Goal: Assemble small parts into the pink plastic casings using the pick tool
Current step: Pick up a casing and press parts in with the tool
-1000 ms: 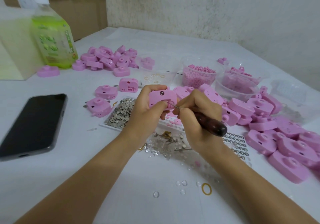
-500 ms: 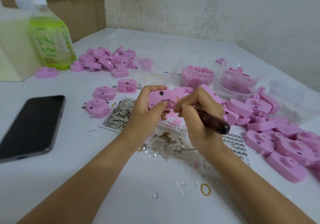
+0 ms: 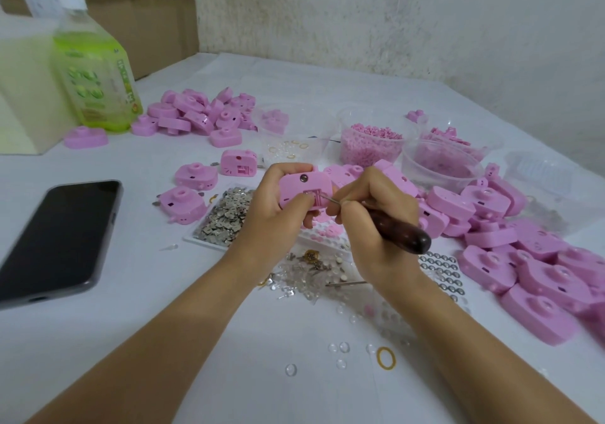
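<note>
The left hand (image 3: 275,214) grips a rounded pink plastic casing (image 3: 304,191) just above the middle of the white-covered desk (image 3: 163,341). Its thumb is on the casing's face, and the casing's long side runs left to right. The right hand (image 3: 370,227) pinches a pick tool with a dark wooden handle (image 3: 399,230). The tool slants from lower right up to the left, needle tip at the casing's slotted recess. A heap of pink casings (image 3: 540,276) crowds the right side and a black phone (image 3: 55,237) lies at the left. Bare desk shows between the forearms.
</note>
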